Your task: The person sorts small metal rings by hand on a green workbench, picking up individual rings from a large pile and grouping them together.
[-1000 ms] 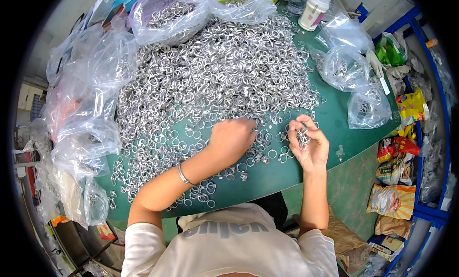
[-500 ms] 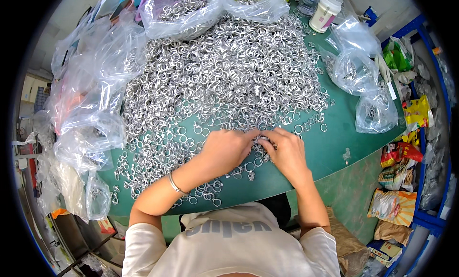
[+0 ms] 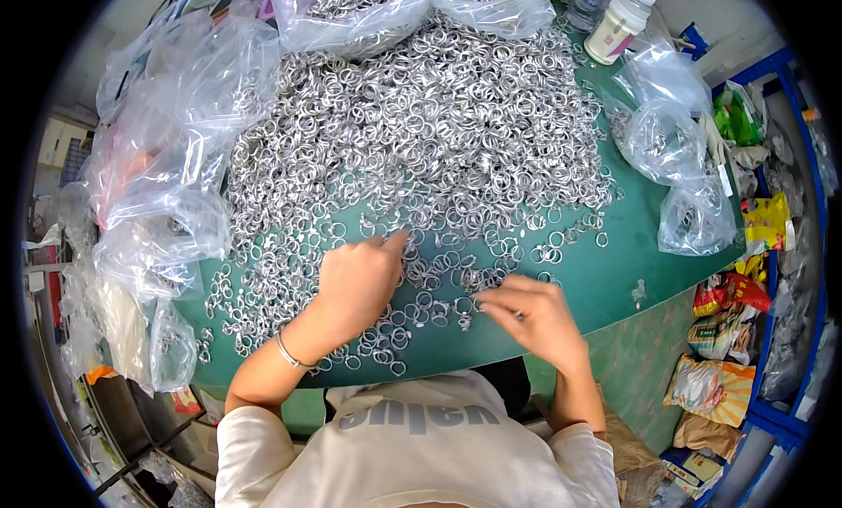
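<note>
A broad heap of silvery metal rings (image 3: 438,113) spreads over the green table (image 3: 605,284), thinning into loose rings near me. My left hand (image 3: 358,276) is back-up over the heap's near edge, its index finger reaching toward the rings. Its other fingers are curled under and mostly hidden, so what they hold does not show. My right hand (image 3: 537,317) is by the table's near edge, thumb and fingers drawn together. A bit of grey metal, seemingly a ring (image 3: 518,315), shows between them. Just left of its fingertips lies a small cluster of rings (image 3: 464,312).
Clear plastic bags (image 3: 189,157) crowd the left side. A bag of rings (image 3: 351,17) sits behind the heap. At the back right stands a white bottle (image 3: 620,26); more clear bags (image 3: 662,144) lie along the right. Packets fill a blue rack (image 3: 781,403) beyond.
My hands, close together over the rings before, have parted. The left has moved left, and the right has come down toward me.
</note>
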`<state>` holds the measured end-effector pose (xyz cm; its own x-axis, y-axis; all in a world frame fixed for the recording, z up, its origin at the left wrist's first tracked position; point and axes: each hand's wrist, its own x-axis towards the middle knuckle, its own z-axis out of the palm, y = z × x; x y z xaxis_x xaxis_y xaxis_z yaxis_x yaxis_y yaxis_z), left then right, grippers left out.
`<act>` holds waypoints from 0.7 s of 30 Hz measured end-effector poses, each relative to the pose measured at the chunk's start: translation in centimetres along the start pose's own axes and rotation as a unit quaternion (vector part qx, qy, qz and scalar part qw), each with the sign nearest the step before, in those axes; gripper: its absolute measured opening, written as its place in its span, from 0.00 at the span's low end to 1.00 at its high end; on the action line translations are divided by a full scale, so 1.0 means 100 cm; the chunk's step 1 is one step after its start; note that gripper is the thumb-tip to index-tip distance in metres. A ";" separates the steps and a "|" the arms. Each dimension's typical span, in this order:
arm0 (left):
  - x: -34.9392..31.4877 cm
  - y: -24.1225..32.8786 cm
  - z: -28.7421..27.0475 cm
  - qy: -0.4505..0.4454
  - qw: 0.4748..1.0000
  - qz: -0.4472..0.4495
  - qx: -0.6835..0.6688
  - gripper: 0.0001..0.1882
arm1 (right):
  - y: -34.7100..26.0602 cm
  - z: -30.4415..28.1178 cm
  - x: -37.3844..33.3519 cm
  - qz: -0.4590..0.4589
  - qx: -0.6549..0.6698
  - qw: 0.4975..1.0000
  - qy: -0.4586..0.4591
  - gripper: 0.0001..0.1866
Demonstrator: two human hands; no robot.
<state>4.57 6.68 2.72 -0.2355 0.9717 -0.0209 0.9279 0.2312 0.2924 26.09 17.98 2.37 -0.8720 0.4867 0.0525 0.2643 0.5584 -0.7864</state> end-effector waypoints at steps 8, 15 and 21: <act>0.025 0.022 0.033 0.014 0.995 0.078 -0.065 0.10 | 0.003 0.014 0.029 0.074 -0.120 0.975 0.170 0.08; 0.029 0.013 0.032 -0.026 0.995 0.083 -0.038 0.07 | 0.015 0.025 0.044 0.022 -0.206 0.966 0.156 0.08; 0.029 0.013 0.027 0.027 0.992 0.034 -0.119 0.07 | 0.012 0.004 0.021 0.118 -0.218 0.958 0.144 0.06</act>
<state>5.91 9.94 0.46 -0.1948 0.9792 0.0559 0.8492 0.1399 0.5092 24.40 19.46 1.30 -0.6335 0.7640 0.1223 0.6419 0.6072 -0.4682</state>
